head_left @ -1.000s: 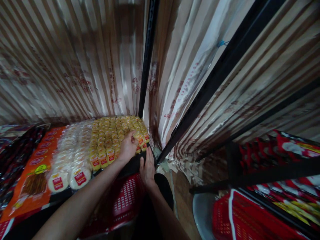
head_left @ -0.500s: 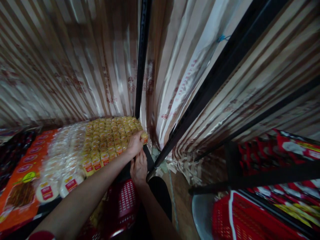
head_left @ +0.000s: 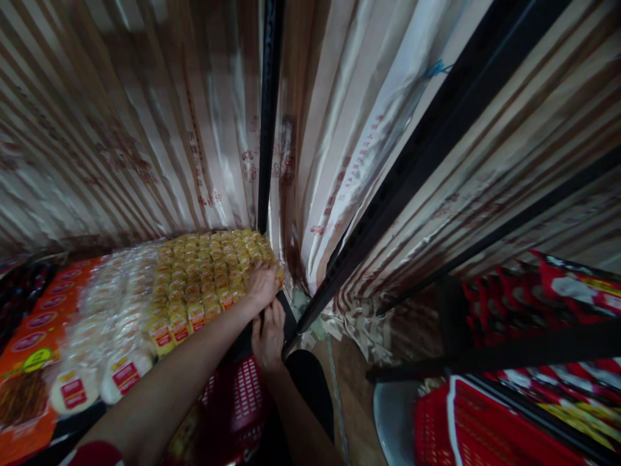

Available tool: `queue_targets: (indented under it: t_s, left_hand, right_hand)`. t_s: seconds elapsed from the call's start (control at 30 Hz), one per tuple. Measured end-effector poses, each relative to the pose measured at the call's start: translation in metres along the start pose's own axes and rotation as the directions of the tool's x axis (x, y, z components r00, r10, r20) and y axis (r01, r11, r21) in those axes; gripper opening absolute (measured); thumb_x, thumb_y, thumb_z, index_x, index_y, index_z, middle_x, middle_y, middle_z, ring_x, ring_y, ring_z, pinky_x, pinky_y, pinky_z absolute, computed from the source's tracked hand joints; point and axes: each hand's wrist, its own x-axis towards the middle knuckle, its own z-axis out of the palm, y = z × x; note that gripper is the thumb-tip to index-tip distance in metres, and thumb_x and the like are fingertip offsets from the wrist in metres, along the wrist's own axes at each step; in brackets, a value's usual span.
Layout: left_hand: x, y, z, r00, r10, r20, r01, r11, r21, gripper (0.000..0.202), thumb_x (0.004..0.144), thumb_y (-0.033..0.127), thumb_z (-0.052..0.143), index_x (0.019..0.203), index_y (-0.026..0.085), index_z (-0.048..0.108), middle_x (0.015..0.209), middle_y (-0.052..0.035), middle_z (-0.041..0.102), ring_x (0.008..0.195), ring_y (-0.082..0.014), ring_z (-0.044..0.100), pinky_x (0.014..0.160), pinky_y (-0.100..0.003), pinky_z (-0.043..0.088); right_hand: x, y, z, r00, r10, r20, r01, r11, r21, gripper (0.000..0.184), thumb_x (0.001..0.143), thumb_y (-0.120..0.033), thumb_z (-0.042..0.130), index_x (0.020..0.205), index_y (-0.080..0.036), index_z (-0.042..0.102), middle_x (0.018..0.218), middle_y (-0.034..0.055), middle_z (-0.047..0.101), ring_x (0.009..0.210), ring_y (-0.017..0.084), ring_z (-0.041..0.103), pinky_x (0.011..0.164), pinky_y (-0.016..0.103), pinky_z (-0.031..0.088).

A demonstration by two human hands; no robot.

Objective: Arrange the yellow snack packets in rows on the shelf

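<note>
Rows of small yellow wrapped packets (head_left: 194, 278), some with red-and-white labels, fill the right end of a dark shelf. My left hand (head_left: 262, 286) reaches across to the last row on the right, its fingers curled over a yellow packet (head_left: 280, 277) there; the fingertips are partly blurred. Just below it, my right hand (head_left: 268, 336) is held up by the shelf's front corner, fingers stretched out close to the left hand. Nothing shows in the right hand. To the left of the yellow rows lie white round packs (head_left: 116, 317) in clear wrap.
An orange printed box (head_left: 29, 362) stands farther left. Below the shelf is a red basket (head_left: 245, 388). A dark metal post (head_left: 369, 239) slants up on the right. Another red basket (head_left: 436, 421) and red packs (head_left: 509, 298) sit at right. Pleated sheeting (head_left: 145, 129) hangs behind.
My left hand has lowered the packet it held up at the row's end and now lies over the row. The right hand stays just below it. The view has shifted slightly right.
</note>
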Motion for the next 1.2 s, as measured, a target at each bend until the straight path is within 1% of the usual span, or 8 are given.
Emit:
queue_targets:
  t_s: [0.13,0.27,0.57,0.73,0.83,0.93,1.07,1.2]
  left_hand:
    - [0.000,-0.002,0.003,1.000,0.007,-0.015,-0.007,1.000,0.014,0.027,0.078,0.012,0.045,0.100,0.013,0.061,0.098,-0.0117,0.060,0.103,-0.0240,0.044,0.093,-0.036,0.037]
    - [-0.003,-0.001,0.004,0.998,-0.014,-0.060,0.015,1.000,0.008,0.027,0.077,0.013,0.046,0.099,0.012,0.061,0.105,-0.0136,0.056,0.108,-0.0253,0.039,0.095,-0.038,0.035]
    - [-0.002,-0.005,0.011,0.993,0.027,-0.114,-0.026,1.000,0.016,0.033,0.080,0.010,0.042,0.109,0.016,0.057,0.106,-0.0105,0.053,0.107,-0.0230,0.038,0.095,-0.035,0.036]
    - [-0.003,-0.007,0.011,0.999,0.003,-0.053,-0.001,1.000,0.022,0.026,0.080,0.012,0.044,0.099,0.019,0.061,0.105,-0.0088,0.052,0.107,-0.0232,0.039,0.092,-0.035,0.038]
    - [-0.006,-0.005,0.010,0.999,0.019,-0.047,-0.018,0.999,0.030,0.028,0.081,0.013,0.043,0.103,0.017,0.059,0.107,-0.0094,0.052,0.109,-0.0228,0.040,0.094,-0.035,0.038]
    - [-0.010,0.000,0.008,0.992,0.076,-0.098,-0.078,0.997,-0.017,0.034,0.081,0.012,0.041,0.112,0.015,0.054,0.117,-0.0110,0.050,0.118,-0.0229,0.036,0.101,-0.037,0.034]
    - [-0.032,0.012,0.000,0.972,0.084,-0.217,-0.126,0.975,-0.185,0.037,0.080,0.010,0.040,0.113,0.018,0.053,0.121,-0.0088,0.050,0.124,-0.0210,0.033,0.105,-0.040,0.032]
    - [-0.092,0.019,0.001,0.969,0.079,-0.235,-0.155,0.933,-0.326,0.030,0.081,0.013,0.038,0.100,0.021,0.060,0.105,-0.0075,0.059,0.105,-0.0195,0.048,0.096,-0.037,0.041]
  right_hand:
    - [0.015,0.009,-0.009,0.998,0.054,-0.028,-0.049,0.987,0.153,0.045,0.091,-0.021,0.027,0.133,-0.007,0.037,0.138,0.0176,0.038,0.130,0.021,0.032,0.104,0.044,0.035]
    - [0.025,0.021,-0.006,0.998,0.036,0.047,-0.041,0.992,0.116,0.052,0.086,-0.013,0.028,0.138,-0.004,0.029,0.142,0.0177,0.033,0.134,0.020,0.026,0.107,0.043,0.031]
    - [0.023,0.022,0.006,0.998,0.013,0.054,-0.011,0.999,-0.034,0.059,0.080,-0.007,0.034,0.139,-0.006,0.029,0.143,0.0157,0.032,0.134,0.022,0.024,0.105,0.043,0.033]
    - [0.025,0.016,0.004,0.998,0.033,0.049,-0.031,0.998,-0.052,0.062,0.076,-0.008,0.039,0.138,-0.008,0.032,0.141,0.0164,0.034,0.133,0.025,0.025,0.104,0.045,0.033]
    - [0.026,0.016,0.002,0.999,0.010,0.044,-0.008,0.999,-0.048,0.058,0.077,-0.009,0.041,0.135,-0.007,0.035,0.139,0.0178,0.036,0.132,0.025,0.026,0.103,0.046,0.034]
    - [0.027,0.017,0.000,0.999,-0.046,0.017,0.046,0.998,-0.032,0.055,0.081,-0.016,0.043,0.134,-0.005,0.035,0.138,0.0198,0.035,0.132,0.026,0.025,0.103,0.047,0.034]
    - [0.026,0.023,0.002,0.995,-0.100,-0.011,0.100,0.995,0.000,0.048,0.084,-0.020,0.042,0.131,-0.011,0.040,0.134,0.0180,0.041,0.130,0.027,0.029,0.103,0.051,0.031]
    - [0.025,0.031,-0.001,0.992,-0.114,-0.063,0.120,0.988,0.098,0.040,0.089,-0.023,0.033,0.126,-0.012,0.046,0.125,0.0167,0.050,0.121,0.025,0.041,0.100,0.050,0.035]
